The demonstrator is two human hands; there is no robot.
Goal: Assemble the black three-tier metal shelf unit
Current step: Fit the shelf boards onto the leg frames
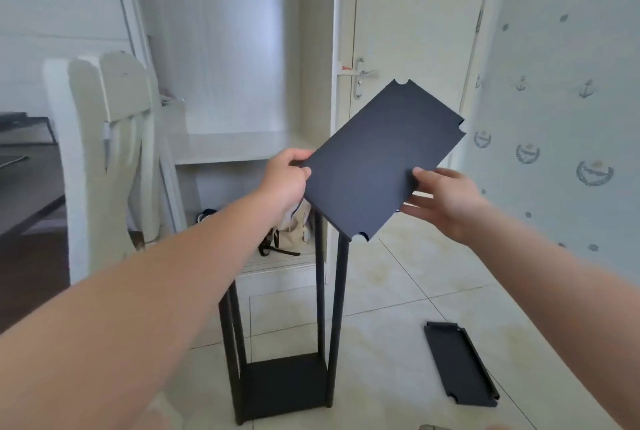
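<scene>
Where the hands meet: a black shelf panel (377,159) hangs in the air, tilted, its far end raised toward the door (415,31) and its near corner low.
Panel detail: flat dark face up, with half-round notches cut at the corners that show.
Left hand (285,180): grasps the panel's left corner, thumb on the top face and fingers curled under the edge.
Right hand (446,201): pinches the panel's right long edge, thumb tip on the top face and fingers spread beneath it.
Frame (337,308): stands upright on the floor (398,291) below the panel, with thin black posts rising from a bottom shelf (284,384).
Posts: two on the right run up to the panel's near corner, and the two on the left are partly hidden behind the left forearm.
Panel against posts: the near corner overlaps the top of the right front post in this view; it may be touching it, but that cannot be told from here.
Second panel (459,364): lies flat on the floor to the right of the frame, well apart from it, rimmed side up.
Chair (104,139): white, with a slatted back, stands to the left of the left arm.
Bag (291,232): pale with dark straps, sits on the floor behind the frame, under a white ledge.
Door handle (363,73): silver, seen just above the panel's far end.
Wallpaper (554,100): pale blue with anchor and wreath prints, fills the right side.
</scene>
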